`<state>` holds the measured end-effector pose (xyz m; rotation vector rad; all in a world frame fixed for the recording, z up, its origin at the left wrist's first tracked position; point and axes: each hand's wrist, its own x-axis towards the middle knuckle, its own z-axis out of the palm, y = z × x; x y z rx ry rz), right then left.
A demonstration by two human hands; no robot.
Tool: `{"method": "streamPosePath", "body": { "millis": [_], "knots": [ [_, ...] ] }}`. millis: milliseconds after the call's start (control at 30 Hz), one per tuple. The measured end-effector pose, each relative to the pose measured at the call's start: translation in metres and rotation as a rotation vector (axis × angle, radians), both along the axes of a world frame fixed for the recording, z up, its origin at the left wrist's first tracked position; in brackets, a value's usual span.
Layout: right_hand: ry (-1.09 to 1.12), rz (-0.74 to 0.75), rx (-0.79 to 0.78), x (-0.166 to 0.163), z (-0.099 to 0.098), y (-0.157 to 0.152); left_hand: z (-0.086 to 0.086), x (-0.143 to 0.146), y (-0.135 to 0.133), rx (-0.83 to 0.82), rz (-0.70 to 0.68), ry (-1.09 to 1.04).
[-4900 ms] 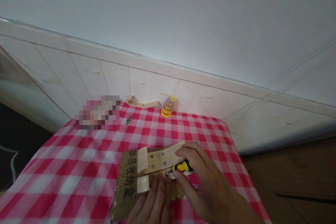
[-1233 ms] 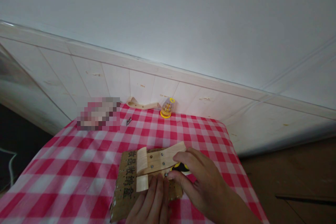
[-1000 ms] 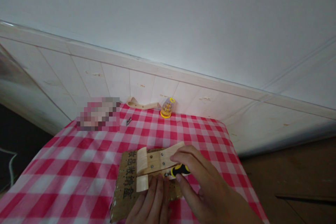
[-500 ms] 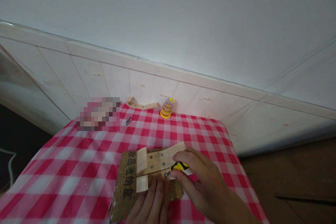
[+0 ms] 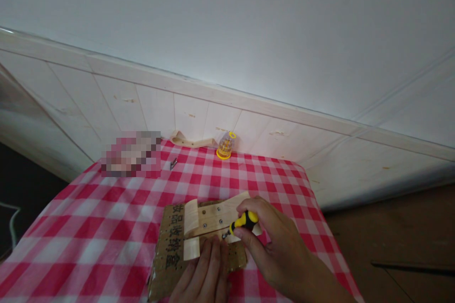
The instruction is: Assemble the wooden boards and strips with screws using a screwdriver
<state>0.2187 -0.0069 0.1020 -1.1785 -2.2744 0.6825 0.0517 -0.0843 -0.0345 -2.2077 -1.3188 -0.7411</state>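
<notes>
A light wooden piece (image 5: 209,220) with several small screws lies on a brown cardboard board (image 5: 168,258) printed with black characters. My right hand (image 5: 273,246) is closed on a short yellow-and-black screwdriver (image 5: 243,221), whose tip meets the wood's near edge. The fingers of my left hand (image 5: 206,274) lie flat and together, pressing on the wood and board from the near side.
The board rests on a table with a red-and-white checked cloth (image 5: 106,227). At the far edge stand a yellow bit holder (image 5: 226,145) and a curved wooden part (image 5: 188,141). A small dark screw (image 5: 174,163) lies near a blurred patch (image 5: 130,154). White panelled wall behind; floor to the right.
My right hand has kept twisting the screwdriver in place, its fingers shifting round the handle. The left hand, the wood and the board have stayed put.
</notes>
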Motion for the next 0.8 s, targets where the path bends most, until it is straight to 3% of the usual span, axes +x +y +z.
{"method": "streamPosePath", "body": {
  "millis": [233, 467, 800],
  "knots": [
    [0.044, 0.069, 0.082, -0.001, -0.003, 0.002, 0.002, 0.0, 0.002, 0.013, -0.004, -0.01],
    [-0.014, 0.121, 0.06, -0.004, 0.009, 0.001, -0.007, 0.0, -0.002, -0.025, -0.009, -0.09],
    [-0.023, 0.049, 0.108, -0.002, 0.005, -0.001, -0.009, -0.001, -0.005, -0.049, 0.013, -0.026]
  ]
}}
